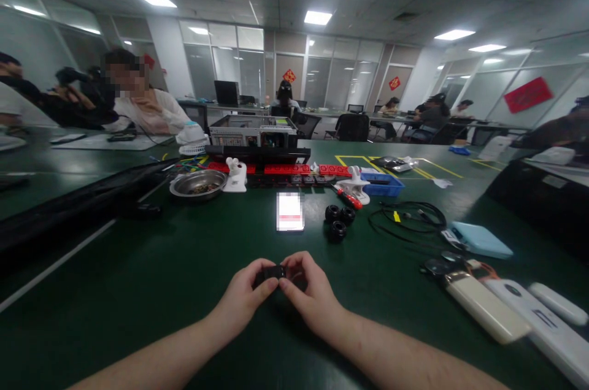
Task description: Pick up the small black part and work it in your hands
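My left hand (243, 298) and my right hand (309, 292) meet low over the dark green table (151, 279), both pinched on a small black part (274, 271) held between the fingertips. Just beyond them lies a phone (290, 211) with a lit screen. To its right sit three small black wheels (338, 221) in a cluster.
Further back stand a metal bowl (198, 184), a white holder (236, 175), red trays (285, 168), an open computer case (254, 131), a red-handled screwdriver (348, 197) and a blue bin (381, 184). Black cables (407, 218), a light blue box (481, 238) and power banks (488, 310) lie right. People sit at left and far back.
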